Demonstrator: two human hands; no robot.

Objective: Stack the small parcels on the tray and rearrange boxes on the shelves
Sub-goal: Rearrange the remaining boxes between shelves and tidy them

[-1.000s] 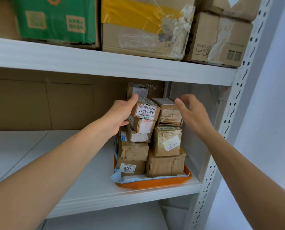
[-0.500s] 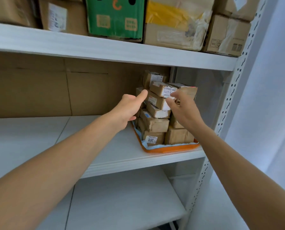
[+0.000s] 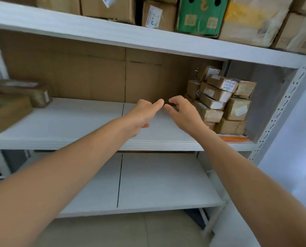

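Now that both hands have come off the stack, the small parcels (image 3: pixel 218 102) stand alone on the orange tray (image 3: pixel 235 138), at the right end of the middle shelf (image 3: pixel 77 122). Half a second ago the right hand touched the top parcel and the left flanked the pile. Now the left hand (image 3: pixel 141 114) and right hand (image 3: pixel 182 111) hover over bare shelf just left of the tray, tips nearly meeting.

Grip, both hands: empty, fingers loosely bent, nothing held.

Reading: stacking looks finished, box rearranging likely next. Candidates are the brown boxes (image 3: pixel 8 109) far left of the tray on the same shelf, and the cartons above the tray, a green box (image 3: pixel 200 16) among them.

Risk: the upper parcels sit tilted, so a knock to the tray could spill them.
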